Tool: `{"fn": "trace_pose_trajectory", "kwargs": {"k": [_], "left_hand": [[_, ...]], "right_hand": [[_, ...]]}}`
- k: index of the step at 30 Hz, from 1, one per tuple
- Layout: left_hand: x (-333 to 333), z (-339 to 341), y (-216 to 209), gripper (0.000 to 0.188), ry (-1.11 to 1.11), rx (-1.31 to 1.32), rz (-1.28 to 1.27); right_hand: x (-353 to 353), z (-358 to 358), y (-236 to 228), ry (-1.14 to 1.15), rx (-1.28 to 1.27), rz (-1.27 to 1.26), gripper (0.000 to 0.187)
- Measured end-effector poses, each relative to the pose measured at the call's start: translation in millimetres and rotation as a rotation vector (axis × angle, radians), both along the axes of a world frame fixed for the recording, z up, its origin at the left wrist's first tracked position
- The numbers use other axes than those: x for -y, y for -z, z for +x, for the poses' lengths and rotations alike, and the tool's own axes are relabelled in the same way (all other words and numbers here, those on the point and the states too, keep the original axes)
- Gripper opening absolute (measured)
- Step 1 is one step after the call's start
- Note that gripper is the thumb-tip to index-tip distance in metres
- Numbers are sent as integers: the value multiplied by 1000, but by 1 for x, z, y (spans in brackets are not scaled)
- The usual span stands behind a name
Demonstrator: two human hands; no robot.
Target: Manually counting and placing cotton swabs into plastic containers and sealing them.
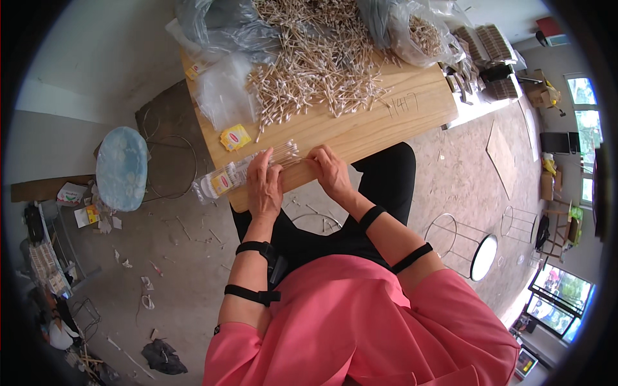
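A clear plastic bag (205, 187) with a yellow label card lies along the table's near left edge. My left hand (264, 186) is closed on it, fingers bent over its right part. A bundle of cotton swabs (284, 153) sticks out to the right of that hand, at the bag's right end. My right hand (331, 174) pinches the right-hand ends of some of these swabs at the table edge. How far the swabs reach into the bag is hidden under my left hand. Just beyond lies a small stack of yellow label cards (235, 137).
A large heap of loose cotton swabs (315, 71) covers the far part of the wooden table (412, 109). Flat clear bags (223, 90) lie left of it. A swab-filled plastic sack (425, 38) stands at the back right. A blue-covered stool (121, 168) is at the left.
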State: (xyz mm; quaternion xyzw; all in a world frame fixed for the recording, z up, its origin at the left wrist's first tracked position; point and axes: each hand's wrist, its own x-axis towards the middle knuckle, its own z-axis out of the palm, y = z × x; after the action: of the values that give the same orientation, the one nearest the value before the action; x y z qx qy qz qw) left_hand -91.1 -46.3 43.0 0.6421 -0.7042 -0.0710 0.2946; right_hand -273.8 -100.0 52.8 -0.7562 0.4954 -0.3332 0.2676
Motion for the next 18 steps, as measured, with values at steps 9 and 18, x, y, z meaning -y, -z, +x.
{"fn": "trace_pose_trajectory", "kwargs": {"k": [9, 18], "left_hand": [[2, 1, 0, 13, 19, -2, 0], [1, 3, -3, 13, 35, -38, 3]], "right_hand": [[2, -12, -1, -340, -235, -172, 16], [8, 8, -3, -204, -159, 15, 17]]}}
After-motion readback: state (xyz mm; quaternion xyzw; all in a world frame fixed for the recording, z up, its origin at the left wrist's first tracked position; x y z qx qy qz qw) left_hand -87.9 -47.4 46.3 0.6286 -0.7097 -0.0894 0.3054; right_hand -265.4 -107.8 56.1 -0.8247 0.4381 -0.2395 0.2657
